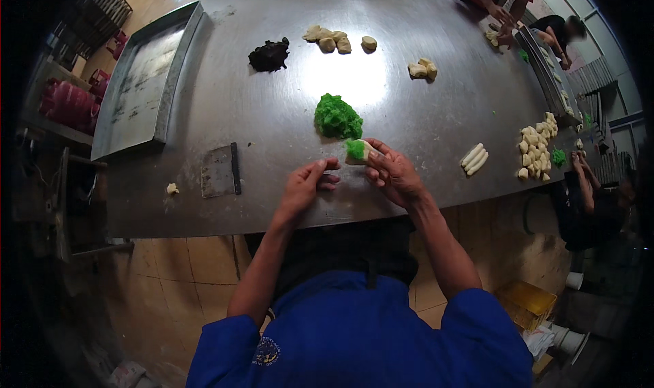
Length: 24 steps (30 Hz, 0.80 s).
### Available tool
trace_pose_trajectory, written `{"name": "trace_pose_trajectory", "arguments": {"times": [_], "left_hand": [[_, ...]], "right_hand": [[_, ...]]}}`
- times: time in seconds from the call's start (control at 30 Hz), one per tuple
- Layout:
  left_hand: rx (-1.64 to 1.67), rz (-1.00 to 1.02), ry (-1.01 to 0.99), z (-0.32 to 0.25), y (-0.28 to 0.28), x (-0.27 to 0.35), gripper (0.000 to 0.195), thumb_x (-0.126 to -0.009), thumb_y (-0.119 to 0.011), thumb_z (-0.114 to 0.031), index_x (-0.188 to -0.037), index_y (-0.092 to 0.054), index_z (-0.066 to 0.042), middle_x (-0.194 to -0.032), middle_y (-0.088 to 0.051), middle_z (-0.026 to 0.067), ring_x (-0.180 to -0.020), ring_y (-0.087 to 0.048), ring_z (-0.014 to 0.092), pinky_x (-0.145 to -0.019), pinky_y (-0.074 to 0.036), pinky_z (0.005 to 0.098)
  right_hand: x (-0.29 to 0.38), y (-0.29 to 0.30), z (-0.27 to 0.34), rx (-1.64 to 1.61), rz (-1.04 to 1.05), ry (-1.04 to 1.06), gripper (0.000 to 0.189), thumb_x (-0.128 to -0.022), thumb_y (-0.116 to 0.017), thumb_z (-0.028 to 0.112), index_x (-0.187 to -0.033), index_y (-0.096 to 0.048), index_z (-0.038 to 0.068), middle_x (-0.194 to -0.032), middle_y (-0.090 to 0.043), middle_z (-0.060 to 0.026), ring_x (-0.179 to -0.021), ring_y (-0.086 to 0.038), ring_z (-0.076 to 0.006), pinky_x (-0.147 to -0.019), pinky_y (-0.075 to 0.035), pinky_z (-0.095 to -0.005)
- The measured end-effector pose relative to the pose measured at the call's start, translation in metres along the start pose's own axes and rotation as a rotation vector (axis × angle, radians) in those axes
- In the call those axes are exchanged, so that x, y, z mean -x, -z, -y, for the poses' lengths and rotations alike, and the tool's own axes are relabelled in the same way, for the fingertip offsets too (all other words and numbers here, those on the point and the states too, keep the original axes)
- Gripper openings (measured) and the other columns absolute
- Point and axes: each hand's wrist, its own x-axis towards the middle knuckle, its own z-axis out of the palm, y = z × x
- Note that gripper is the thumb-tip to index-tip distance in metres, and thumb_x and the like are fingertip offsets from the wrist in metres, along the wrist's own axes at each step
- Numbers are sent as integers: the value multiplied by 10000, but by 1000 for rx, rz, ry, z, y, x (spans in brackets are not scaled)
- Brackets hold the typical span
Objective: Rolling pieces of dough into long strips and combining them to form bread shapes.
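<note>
My right hand point(396, 173) pinches a flattened piece of pale dough point(353, 159) by its right end. A dab of green filling point(355, 149) sits on that dough. Just left of it is my left hand point(310, 183), fingers bent and apart, with nothing seen in its grasp. Right beyond the dough, a crumbly green mound of filling point(337, 116) rests on the steel table point(286, 142). Farther back lie a dark brown lump of filling point(269, 55) and several dough balls point(327, 39).
A deep metal tray point(145, 76) stands at the left, near a dough scraper point(219, 171). Rolled dough sticks point(474, 159) and many dough pieces point(534, 153) lie to the right. Co-workers' hands point(503, 22) work at the far right corner, by a long tray point(549, 76).
</note>
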Motion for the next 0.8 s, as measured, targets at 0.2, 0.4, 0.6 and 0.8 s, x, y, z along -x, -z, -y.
{"name": "trace_pose_trajectory", "arguments": {"times": [0.2, 0.4, 0.6, 0.8], "left_hand": [[677, 443, 168, -12, -19, -24, 515, -1085, -472, -408, -1294, -583, 50, -1252, -655, 145, -1138, -640, 223, -1003, -528, 364], [552, 359, 56, 7, 2, -27, 387, -1074, -529, -331, -1224, -609, 17, -1220, -659, 125, -1138, -635, 203, -1012, -525, 365], [10, 130, -161, 2, -22, 4, 448, -1084, -524, -235, -1458, -506, 13, -1355, -619, 114, -1101, -669, 193, -985, -525, 323], [-314, 22, -265, -26, -43, 5, 361, -1025, -645, -210, -1307, -636, 16, -1123, -718, 122, -1018, -686, 162, -854, -572, 290]], "right_hand": [[16, -18, -6, -199, 70, -99, 362, -1063, -547, 192, -1382, -474, 36, -848, -567, 13, -547, -445, -17, -423, -367, -143], [16, 10, -31, -241, 41, -138, 359, -1063, -553, 232, -1348, -550, 14, -871, -607, 10, -599, -489, -18, -469, -404, -144], [21, -27, -17, 592, -347, 411, 317, -1001, -651, 186, -1272, -652, 21, -1023, -719, -107, -703, -638, -132, -605, -531, -248], [32, -23, 4, 1030, -162, 578, 390, -953, -694, 176, -1276, -613, -28, -1055, -713, -231, -892, -723, -346, -759, -572, -404]]}}
